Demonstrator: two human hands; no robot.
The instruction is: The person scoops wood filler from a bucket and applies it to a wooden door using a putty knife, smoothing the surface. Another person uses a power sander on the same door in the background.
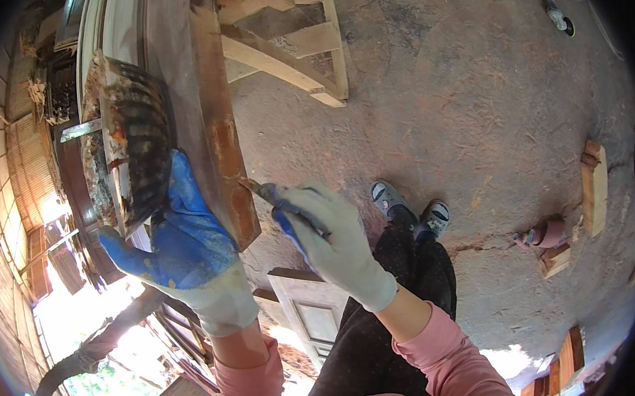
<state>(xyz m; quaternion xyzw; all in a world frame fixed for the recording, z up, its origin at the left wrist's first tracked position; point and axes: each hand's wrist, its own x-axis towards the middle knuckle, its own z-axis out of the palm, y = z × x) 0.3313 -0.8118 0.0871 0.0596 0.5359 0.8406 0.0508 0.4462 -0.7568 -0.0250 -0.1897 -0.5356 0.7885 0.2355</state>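
Note:
My left hand (181,244), in a white glove with a blue coated palm, supports a dirty, dark-streaked bowl (143,129) from its near end. Brown and whitish crust coats the bowl's rim, and a flat pale strip (81,130) sticks out over its far-left side. In my right hand (335,241), gloved alike, is a slim hand tool (267,193) with a brown-smeared tip; its exact kind is unclear. The tip meets the edge of a long wooden board (211,95) near its close end. Orange-brown patches mark that edge.
A wooden trestle (286,60) stands beyond the board. A panelled wooden door piece (310,309) leans below my hands. Wood blocks (593,186) and a reddish tool (548,235) lie on the floor at right. A power tool (559,19) with a cable rests far right.

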